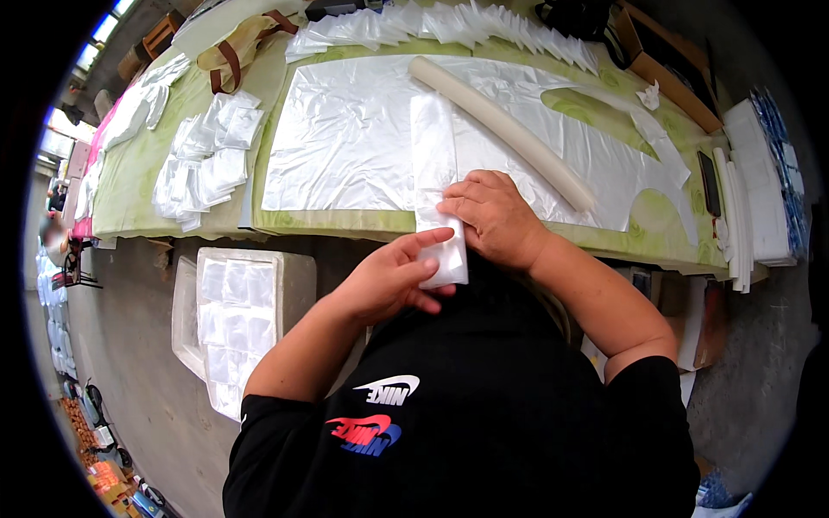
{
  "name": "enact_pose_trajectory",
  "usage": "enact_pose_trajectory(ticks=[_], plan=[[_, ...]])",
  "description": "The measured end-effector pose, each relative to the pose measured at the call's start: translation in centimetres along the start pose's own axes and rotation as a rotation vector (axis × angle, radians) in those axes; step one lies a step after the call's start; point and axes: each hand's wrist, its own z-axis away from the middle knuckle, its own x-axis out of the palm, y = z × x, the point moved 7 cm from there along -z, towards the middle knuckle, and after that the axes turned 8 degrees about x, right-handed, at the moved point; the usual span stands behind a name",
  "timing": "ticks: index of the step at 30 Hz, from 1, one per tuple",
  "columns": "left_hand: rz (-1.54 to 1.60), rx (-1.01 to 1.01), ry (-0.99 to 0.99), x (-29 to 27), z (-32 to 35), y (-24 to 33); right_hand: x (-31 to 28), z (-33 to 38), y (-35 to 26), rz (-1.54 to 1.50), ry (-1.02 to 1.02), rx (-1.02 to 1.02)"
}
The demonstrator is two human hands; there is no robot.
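Note:
A long folded strip of clear plastic film (433, 142) runs across the sheeting and hangs past the table's near edge toward my body. My right hand (501, 220) is closed on the strip's right side near that edge, fingers bent over it. My left hand (397, 274) is at the hanging end, its fingers spread apart. The index finger and thumb lie against the film, and the lower fingers show just below its end. Under the strip lies a wide sheet of clear plastic (345, 129). A pale roll or tube (505, 134) rests diagonally on this sheet, right of the strip.
A green-covered table (337, 223) bears folded plastic packets (207, 155) at left and a fanned row of plastic bags (458, 24) at the back. A cardboard box (669, 65) and dark phone (709, 183) sit at right. Below left stands a white foam box (298, 285) of packets.

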Motion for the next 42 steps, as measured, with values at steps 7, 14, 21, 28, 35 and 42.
enact_pose_trajectory(ticks=[7,14,21,28,35,42], plan=[[-1.294,0.499,0.189,-1.6,1.4,7.3,-0.2,0.0,1.4,-0.105,0.058,0.137],[-1.513,0.605,0.368,-2.2,-4.6,6.6,0.4,-1.6,2.6,-0.207,-0.065,0.336],[-1.262,0.483,0.432,-2.7,-5.8,7.7,1.1,-2.2,5.9,-0.275,-0.135,0.826],[-1.541,0.725,0.474,-1.5,-5.3,8.3,1.4,-2.8,6.2,-0.176,-0.169,0.842],[-1.891,0.648,0.209,-1.5,-7.6,7.0,0.9,-2.2,5.6,-0.26,-0.147,0.906],[-1.805,0.729,0.084,0.1,-3.3,4.6,0.3,3.8,0.4,-0.733,-0.235,0.931]])
